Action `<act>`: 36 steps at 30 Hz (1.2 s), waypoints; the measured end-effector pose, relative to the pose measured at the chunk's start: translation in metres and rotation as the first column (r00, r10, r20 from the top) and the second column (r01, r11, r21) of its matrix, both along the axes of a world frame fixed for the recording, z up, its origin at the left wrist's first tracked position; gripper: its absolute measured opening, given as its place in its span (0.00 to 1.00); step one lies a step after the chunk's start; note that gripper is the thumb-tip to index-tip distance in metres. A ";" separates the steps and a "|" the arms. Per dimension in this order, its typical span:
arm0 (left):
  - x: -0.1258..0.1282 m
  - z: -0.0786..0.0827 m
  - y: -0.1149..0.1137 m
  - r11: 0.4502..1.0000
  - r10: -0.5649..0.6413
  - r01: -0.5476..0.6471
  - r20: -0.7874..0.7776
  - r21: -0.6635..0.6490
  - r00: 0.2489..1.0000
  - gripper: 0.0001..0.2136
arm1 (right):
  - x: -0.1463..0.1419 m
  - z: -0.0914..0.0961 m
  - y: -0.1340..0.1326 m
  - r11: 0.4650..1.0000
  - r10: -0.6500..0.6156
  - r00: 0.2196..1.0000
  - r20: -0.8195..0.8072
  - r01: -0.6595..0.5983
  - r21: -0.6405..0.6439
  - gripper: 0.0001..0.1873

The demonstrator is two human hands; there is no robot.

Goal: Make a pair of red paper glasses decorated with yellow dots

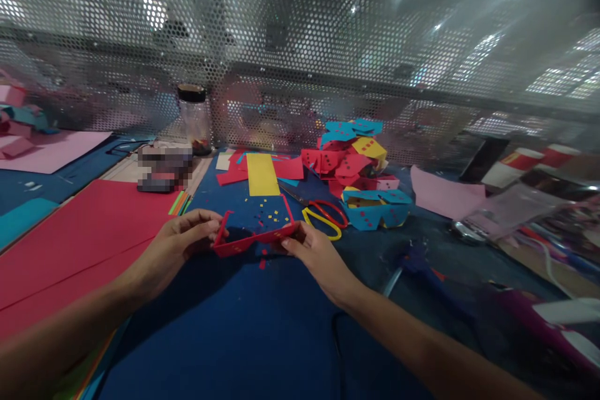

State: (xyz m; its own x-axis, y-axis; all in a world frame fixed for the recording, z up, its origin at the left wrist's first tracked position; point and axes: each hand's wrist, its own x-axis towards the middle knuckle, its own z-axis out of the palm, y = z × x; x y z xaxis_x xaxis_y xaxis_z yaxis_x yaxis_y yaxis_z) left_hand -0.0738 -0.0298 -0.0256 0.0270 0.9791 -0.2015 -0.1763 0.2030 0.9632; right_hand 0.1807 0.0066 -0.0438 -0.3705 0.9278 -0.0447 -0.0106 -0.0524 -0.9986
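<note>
Both my hands hold a pair of red paper glasses (255, 239) just above the blue table surface (244, 325). My left hand (180, 244) pinches its left corner where one arm folds up. At the right corner, the fingers of my right hand (316, 253) are closed on the frame. The glasses' two arms point away from me. Small yellow and red paper bits (265, 209) lie scattered behind the glasses.
Scissors with red and yellow handles (323, 215) lie just beyond my right hand. A pile of finished paper glasses (356, 156) stands behind, with a blue pair (377, 209) in front. A yellow strip (262, 174), red sheets (79, 231), a jar (194, 119) and a perforated metal screen (300, 44) surround the area.
</note>
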 end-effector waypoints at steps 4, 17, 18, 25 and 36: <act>0.000 -0.004 0.000 0.999 0.036 -0.036 -0.020 -0.004 0.999 0.10 | 0.001 -0.002 0.000 1.000 0.017 0.999 0.038 -0.018 0.018 0.04; 0.002 -0.002 -0.003 0.998 0.062 -0.061 -0.049 0.009 0.997 0.19 | 0.001 -0.006 0.005 0.995 0.061 0.994 0.095 -0.068 0.073 0.05; 0.001 -0.003 -0.002 0.998 0.062 -0.062 -0.047 0.007 0.997 0.19 | 0.001 -0.006 0.005 0.996 0.059 0.994 0.095 -0.065 0.068 0.05; 0.000 -0.004 0.000 0.998 0.060 -0.059 -0.063 0.011 0.996 0.20 | -0.002 -0.002 0.003 0.997 0.064 0.997 0.035 -0.065 0.035 0.05; 0.000 -0.003 0.001 0.998 0.064 -0.062 -0.071 0.033 0.995 0.21 | 0.000 0.001 0.003 0.998 0.000 1.000 0.023 0.001 -0.059 0.11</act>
State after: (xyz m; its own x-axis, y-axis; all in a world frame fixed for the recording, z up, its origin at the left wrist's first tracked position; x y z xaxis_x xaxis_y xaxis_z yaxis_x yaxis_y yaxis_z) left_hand -0.0739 -0.0289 -0.0288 -0.0487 0.9842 -0.1704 -0.1175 0.1638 0.9795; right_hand 0.1805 0.0097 -0.0426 -0.3684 0.9235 -0.1075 0.0121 -0.1108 -0.9938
